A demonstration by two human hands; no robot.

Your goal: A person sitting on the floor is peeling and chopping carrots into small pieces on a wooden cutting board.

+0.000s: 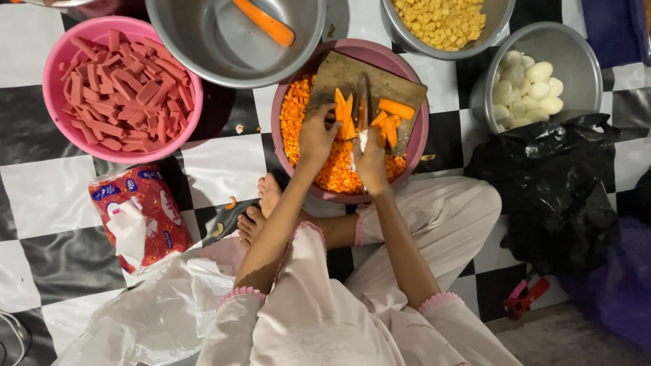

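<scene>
Checkered floor (224, 163) under crowded bowls (122, 88)

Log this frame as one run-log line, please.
left hand: steadies carrot sticks | right hand: grips knife | cutting board over bowl of diced carrot

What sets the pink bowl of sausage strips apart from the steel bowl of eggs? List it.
The pink bowl is plastic and sits at the left; the steel bowl is metal and sits at the right. The sausage strips are long, flat, reddish and cut; the eggs are round, pale and whole. Both bowls are round and rest on the checkered floor.
</scene>
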